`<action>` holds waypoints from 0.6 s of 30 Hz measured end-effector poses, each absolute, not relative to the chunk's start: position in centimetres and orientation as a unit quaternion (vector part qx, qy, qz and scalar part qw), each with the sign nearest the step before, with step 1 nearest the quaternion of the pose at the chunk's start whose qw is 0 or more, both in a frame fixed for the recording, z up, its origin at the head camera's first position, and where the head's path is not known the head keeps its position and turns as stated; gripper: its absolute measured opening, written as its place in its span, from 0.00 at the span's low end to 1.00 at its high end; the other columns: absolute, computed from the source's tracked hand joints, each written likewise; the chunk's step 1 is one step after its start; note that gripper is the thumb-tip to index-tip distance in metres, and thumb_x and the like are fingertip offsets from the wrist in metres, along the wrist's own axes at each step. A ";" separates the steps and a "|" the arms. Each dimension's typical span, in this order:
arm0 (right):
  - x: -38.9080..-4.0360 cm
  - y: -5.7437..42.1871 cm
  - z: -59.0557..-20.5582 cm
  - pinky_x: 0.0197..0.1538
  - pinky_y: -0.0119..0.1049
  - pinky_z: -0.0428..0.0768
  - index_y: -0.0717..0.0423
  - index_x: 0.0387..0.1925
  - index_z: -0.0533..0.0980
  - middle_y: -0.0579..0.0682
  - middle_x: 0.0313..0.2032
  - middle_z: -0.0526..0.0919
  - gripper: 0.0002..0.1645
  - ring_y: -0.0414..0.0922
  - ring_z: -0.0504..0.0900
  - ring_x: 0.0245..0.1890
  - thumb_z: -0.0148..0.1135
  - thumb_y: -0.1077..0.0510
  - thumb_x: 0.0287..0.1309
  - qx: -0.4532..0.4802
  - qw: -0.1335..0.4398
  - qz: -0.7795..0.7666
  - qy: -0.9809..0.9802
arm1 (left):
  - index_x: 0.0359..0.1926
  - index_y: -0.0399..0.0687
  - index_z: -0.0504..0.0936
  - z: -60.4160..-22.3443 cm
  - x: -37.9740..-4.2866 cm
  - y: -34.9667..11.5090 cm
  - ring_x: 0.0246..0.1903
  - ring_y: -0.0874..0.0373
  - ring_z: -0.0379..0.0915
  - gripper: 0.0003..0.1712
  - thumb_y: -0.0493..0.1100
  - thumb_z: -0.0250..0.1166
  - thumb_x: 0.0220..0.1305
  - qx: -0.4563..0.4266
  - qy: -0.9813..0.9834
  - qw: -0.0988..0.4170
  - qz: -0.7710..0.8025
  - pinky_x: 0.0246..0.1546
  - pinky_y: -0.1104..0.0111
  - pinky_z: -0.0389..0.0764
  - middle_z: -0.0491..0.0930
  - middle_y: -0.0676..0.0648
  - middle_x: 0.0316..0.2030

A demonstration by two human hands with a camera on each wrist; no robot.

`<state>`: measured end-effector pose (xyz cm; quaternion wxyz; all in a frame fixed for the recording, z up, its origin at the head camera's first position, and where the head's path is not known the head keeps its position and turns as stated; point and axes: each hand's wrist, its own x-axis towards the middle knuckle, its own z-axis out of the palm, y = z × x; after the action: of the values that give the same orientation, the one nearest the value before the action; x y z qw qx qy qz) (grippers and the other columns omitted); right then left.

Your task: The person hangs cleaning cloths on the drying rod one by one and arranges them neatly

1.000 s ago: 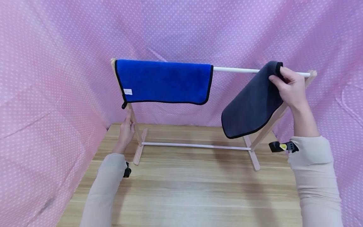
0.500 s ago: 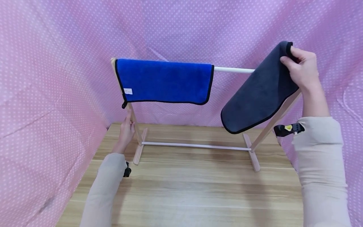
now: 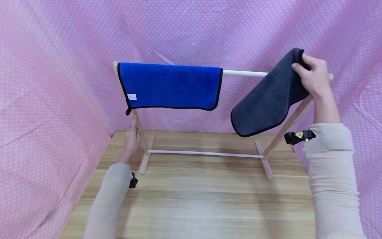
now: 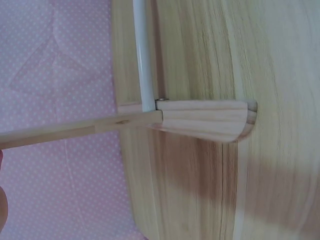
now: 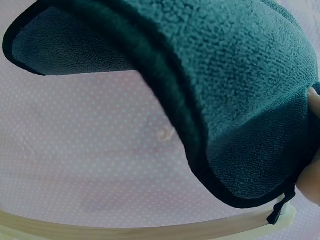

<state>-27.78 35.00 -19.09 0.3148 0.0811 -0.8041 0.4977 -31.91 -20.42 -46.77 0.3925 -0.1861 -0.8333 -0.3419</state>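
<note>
A wooden towel rack (image 3: 293, 121) with white rods stands on the table. Over the left part of its top rod hangs a blue towel (image 3: 170, 86) with black edging and a small white tag. My left hand (image 3: 130, 142) holds the rack's left post below that towel; in the left wrist view only fingertips (image 4: 2, 200) show beside the post. My right hand (image 3: 314, 76) pinches the upper corner of a dark grey towel (image 3: 262, 98), raised above the top rod's right end. This towel slants down to the left in front of the rod.
The wood-grain table (image 3: 191, 199) carries the rack's two feet, joined by a lower white rod (image 3: 206, 153). Pink dotted cloth (image 3: 191, 30) hangs behind and at both sides.
My right hand has lifted the grey towel's corner up and right, then come slightly back down and left. My left hand stays at the post.
</note>
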 end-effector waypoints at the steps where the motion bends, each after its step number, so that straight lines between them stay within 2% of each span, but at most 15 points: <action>1: -27.8 35.0 -19.1 0.33 0.17 0.66 0.40 0.38 0.82 0.29 0.25 0.77 0.18 0.27 0.70 0.26 0.58 0.67 0.55 0.081 0.315 0.499 -0.803 | 0.69 0.56 0.50 -46.8 -31.9 -20.3 0.23 0.37 0.67 0.48 0.19 0.54 0.53 -0.184 -0.832 0.396 -0.342 0.25 0.48 0.71 0.70 0.28 0.29; 3: -27.8 34.8 -19.1 0.33 0.18 0.66 0.40 0.38 0.82 0.30 0.25 0.77 0.18 0.27 0.70 0.26 0.58 0.67 0.55 0.081 0.318 0.496 -0.804 | 0.70 0.57 0.49 -46.8 -31.9 -20.2 0.23 0.38 0.66 0.49 0.19 0.53 0.52 -0.181 -0.830 0.400 -0.345 0.25 0.49 0.71 0.69 0.29 0.28; 6: -27.7 34.6 -19.2 0.34 0.18 0.66 0.42 0.38 0.82 0.30 0.26 0.77 0.18 0.27 0.70 0.26 0.56 0.68 0.55 0.088 0.323 0.497 -0.800 | 0.69 0.49 0.51 -46.6 -31.6 -19.8 0.24 0.38 0.66 0.45 0.19 0.52 0.52 -0.173 -0.828 0.396 -0.356 0.26 0.49 0.71 0.68 0.29 0.26; 9: -27.7 34.4 -19.2 0.35 0.18 0.66 0.45 0.40 0.82 0.29 0.26 0.77 0.20 0.28 0.70 0.27 0.55 0.70 0.54 0.092 0.327 0.501 -0.796 | 0.68 0.44 0.52 -46.2 -31.0 -19.2 0.32 0.38 0.69 0.41 0.21 0.52 0.54 -0.147 -0.839 0.367 -0.375 0.33 0.49 0.73 0.71 0.28 0.35; 10: -27.7 34.3 -19.2 0.35 0.18 0.66 0.46 0.41 0.82 0.29 0.27 0.77 0.20 0.28 0.70 0.27 0.55 0.71 0.54 0.093 0.329 0.502 -0.795 | 0.68 0.43 0.52 -46.0 -30.6 -18.9 0.36 0.37 0.70 0.41 0.22 0.52 0.54 -0.135 -0.847 0.353 -0.375 0.37 0.48 0.73 0.71 0.27 0.41; 13: -27.9 34.3 -19.3 0.36 0.18 0.67 0.47 0.42 0.82 0.29 0.28 0.78 0.20 0.28 0.71 0.28 0.55 0.71 0.54 0.093 0.330 0.506 -0.792 | 0.69 0.42 0.52 -45.5 -29.6 -17.8 0.50 0.34 0.65 0.41 0.24 0.54 0.55 -0.099 -0.870 0.312 -0.369 0.47 0.45 0.69 0.61 0.27 0.57; 16: -27.9 34.3 -19.4 0.36 0.18 0.67 0.47 0.42 0.82 0.30 0.28 0.78 0.20 0.28 0.71 0.28 0.55 0.71 0.54 0.092 0.331 0.509 -0.789 | 0.66 0.36 0.55 -45.2 -28.3 -16.4 0.58 0.31 0.56 0.37 0.29 0.58 0.56 -0.072 -0.886 0.279 -0.362 0.53 0.43 0.64 0.49 0.27 0.64; 18: -27.9 34.4 -19.4 0.36 0.18 0.67 0.47 0.42 0.82 0.30 0.28 0.78 0.20 0.28 0.72 0.28 0.55 0.71 0.54 0.093 0.331 0.512 -0.787 | 0.64 0.33 0.57 -45.1 -27.6 -15.3 0.59 0.30 0.55 0.35 0.31 0.59 0.56 -0.060 -0.890 0.258 -0.371 0.54 0.43 0.64 0.48 0.28 0.64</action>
<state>-27.95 34.37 -19.42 0.3314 0.0926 -0.7871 0.5119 -27.62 -15.32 -45.11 0.2578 -0.0604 -0.8903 -0.3705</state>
